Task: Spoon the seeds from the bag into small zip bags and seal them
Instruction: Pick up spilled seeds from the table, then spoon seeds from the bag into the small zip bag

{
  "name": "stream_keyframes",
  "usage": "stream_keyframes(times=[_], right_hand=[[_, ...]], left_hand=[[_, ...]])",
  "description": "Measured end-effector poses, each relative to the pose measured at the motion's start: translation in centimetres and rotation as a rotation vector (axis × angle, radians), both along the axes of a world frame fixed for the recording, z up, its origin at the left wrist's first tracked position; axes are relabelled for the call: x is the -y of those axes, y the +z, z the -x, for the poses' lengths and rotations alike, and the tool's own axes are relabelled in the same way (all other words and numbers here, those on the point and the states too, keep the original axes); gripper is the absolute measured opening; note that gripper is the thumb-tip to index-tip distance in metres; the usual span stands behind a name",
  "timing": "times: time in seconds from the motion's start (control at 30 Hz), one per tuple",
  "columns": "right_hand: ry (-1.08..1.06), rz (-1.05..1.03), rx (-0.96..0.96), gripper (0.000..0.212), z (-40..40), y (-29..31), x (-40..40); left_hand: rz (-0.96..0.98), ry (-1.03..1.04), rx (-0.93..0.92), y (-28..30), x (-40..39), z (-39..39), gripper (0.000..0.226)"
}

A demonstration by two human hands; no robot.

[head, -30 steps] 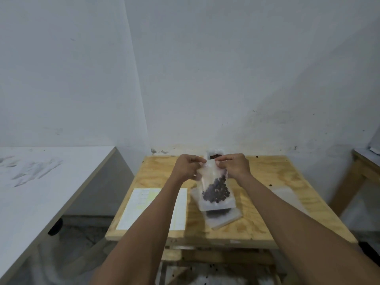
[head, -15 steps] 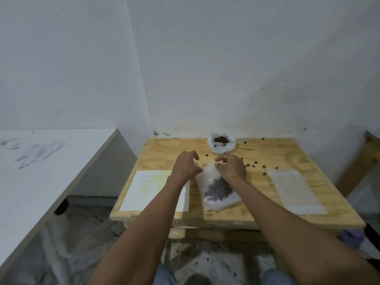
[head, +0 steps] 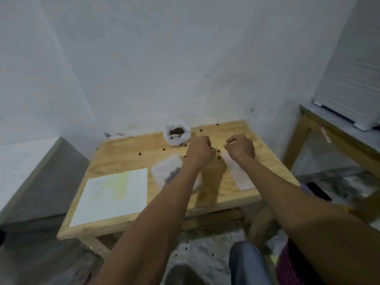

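Observation:
The open white seed bag (head: pixel 176 134), with dark seeds showing inside, stands at the back of the wooden table (head: pixel 123 157). A filled small zip bag (head: pixel 165 171) lies flat on the table, partly hidden under my left forearm. My left hand (head: pixel 200 151) hovers right of it with fingers curled, and nothing shows in it. My right hand (head: pixel 240 149) is curled over the far end of a flat pile of empty zip bags (head: pixel 239 174). Blur hides whether it grips one. Loose seeds (head: pixel 140 154) are scattered on the table.
A white and yellow paper sheet (head: pixel 113 194) lies at the table's front left. A grey-white counter (head: pixel 24 159) stands to the left and another wooden table (head: pixel 333 132) to the right. Seeds lie on the floor below. The wall is right behind the seed bag.
The filled zip bag, held up in both hands a second ago, now lies on the table. Both hands have let go and moved right, toward the empty bags. The view tilted down.

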State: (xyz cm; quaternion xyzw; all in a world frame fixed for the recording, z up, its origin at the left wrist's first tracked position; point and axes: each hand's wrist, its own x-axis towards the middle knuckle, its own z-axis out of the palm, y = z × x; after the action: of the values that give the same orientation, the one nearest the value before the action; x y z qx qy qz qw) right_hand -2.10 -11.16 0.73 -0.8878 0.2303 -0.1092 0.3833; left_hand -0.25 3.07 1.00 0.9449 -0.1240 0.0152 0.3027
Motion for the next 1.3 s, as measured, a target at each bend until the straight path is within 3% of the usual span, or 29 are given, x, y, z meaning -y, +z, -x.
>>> stream_keyframes(times=[0.13, 0.23, 0.57, 0.73, 0.87, 0.97, 1.1, 1.3], right_hand=[[-0.038, 0.188, -0.208, 0.034, 1.2, -1.2, 3.9], [-0.032, 0.214, -0.337, 0.039, 1.8, -1.9, 4.5], [-0.040, 0.217, -0.285, 0.043, 1.9, -1.9, 4.4], [-0.081, 0.052, -0.172, 0.063, 2.0, -1.0, 4.2], [-0.126, -0.081, -0.034, 0.059, 1.9, 0.5, 4.4], [-0.096, -0.107, 0.037, 0.039, 1.5, 1.7, 4.6], [-0.050, -0.172, 0.139, 0.011, 1.3, 3.7, 4.0], [0.032, -0.470, 0.282, 0.048, 0.4, 7.5, 1.3]], left_hand=[[-0.066, 0.025, -0.090, -1.2, 4.1, 0.8, 0.025], [-0.093, 0.054, -0.127, -1.8, 5.7, 1.2, 0.023], [-0.011, 0.131, -0.138, -2.0, 7.1, 1.5, 0.028], [0.249, 0.284, -0.254, -2.1, 7.4, 0.8, 0.032], [0.564, 0.422, -0.400, -1.9, 7.2, -0.3, 0.038], [0.755, 0.455, -0.460, -1.1, 6.9, -0.8, 0.022], [0.967, 0.421, -0.480, 0.1, 6.1, -1.0, 0.027], [1.082, 0.369, -0.318, 3.3, 1.5, -1.4, 0.023]])
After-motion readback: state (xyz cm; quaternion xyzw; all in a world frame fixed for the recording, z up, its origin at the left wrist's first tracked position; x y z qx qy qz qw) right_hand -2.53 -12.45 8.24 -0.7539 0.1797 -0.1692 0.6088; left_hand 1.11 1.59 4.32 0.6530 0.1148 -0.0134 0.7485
